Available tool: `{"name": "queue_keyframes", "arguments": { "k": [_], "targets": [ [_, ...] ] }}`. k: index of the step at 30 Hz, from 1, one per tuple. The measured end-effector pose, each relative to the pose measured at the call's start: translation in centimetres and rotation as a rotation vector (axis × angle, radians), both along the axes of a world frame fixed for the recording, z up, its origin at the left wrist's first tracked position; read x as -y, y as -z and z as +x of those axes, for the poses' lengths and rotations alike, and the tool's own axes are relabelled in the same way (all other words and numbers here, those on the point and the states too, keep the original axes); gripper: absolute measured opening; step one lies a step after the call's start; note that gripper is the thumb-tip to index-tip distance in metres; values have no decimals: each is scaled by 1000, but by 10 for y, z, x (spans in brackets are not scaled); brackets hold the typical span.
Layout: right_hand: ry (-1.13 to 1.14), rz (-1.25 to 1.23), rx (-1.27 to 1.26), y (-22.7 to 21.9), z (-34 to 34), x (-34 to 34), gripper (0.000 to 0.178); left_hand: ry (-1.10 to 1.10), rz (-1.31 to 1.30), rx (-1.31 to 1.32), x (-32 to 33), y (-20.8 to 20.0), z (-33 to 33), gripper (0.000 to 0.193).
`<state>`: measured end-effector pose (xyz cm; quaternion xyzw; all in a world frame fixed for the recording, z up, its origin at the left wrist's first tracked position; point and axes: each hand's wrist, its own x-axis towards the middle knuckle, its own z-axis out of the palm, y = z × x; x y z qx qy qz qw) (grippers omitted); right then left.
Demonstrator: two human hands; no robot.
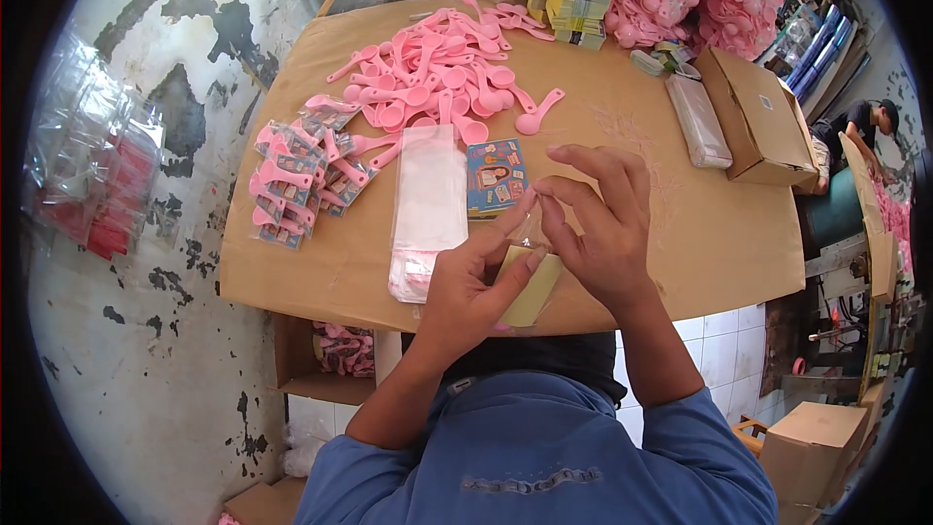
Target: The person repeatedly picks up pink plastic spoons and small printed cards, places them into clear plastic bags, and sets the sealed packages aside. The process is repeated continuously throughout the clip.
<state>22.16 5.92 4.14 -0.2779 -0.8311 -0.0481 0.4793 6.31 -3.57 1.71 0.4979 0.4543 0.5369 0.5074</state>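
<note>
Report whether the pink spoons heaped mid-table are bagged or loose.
Loose: the pink spoons lie bare and overlapping on the brown table.

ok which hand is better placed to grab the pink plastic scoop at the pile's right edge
Probably the right hand: nearer that scoop, though perhaps pinching the clear plastic bag that the left hand grips.

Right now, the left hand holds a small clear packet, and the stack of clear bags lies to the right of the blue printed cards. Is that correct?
Not quite: in the head view, the stack of clear bags lies to the left of the blue printed cards, not to the right. The left hand does hold a small clear packet.
</note>
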Motion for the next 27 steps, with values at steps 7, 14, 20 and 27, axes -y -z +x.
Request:
{"name": "queue_keyframes", "arguments": {
  "k": [7,14,20,27],
  "targets": [
    [-42,-143,-114,7,12,-13,27,52,6,-34,-1,-8,0,54],
    [-188,-544,-823,6,38,-27,18,-81,-95,193,-1,-11,2,34],
    [-506,-1199,-692,20,50,3,19,-186,102,282,-12,6,1,23],
    [-502,-1186,-504,24,17,15,16,-166,43,306,-10,7,-7,23]
  ]
}}
